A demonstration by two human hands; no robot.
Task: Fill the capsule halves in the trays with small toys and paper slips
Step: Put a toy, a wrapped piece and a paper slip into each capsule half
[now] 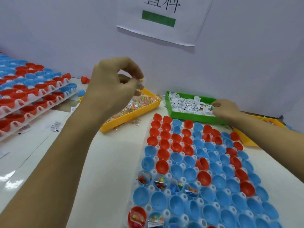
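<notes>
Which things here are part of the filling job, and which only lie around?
Part of the job: left hand pinching a toy packet; right hand in the green tray of slips; yellow tray; capsule tray.

Lying around: wall paper; stacked trays.

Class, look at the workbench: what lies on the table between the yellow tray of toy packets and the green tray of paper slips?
In the head view, a narrow strip of bare white table separates the yellow tray and green tray, with a few stray paper slips there.
</notes>
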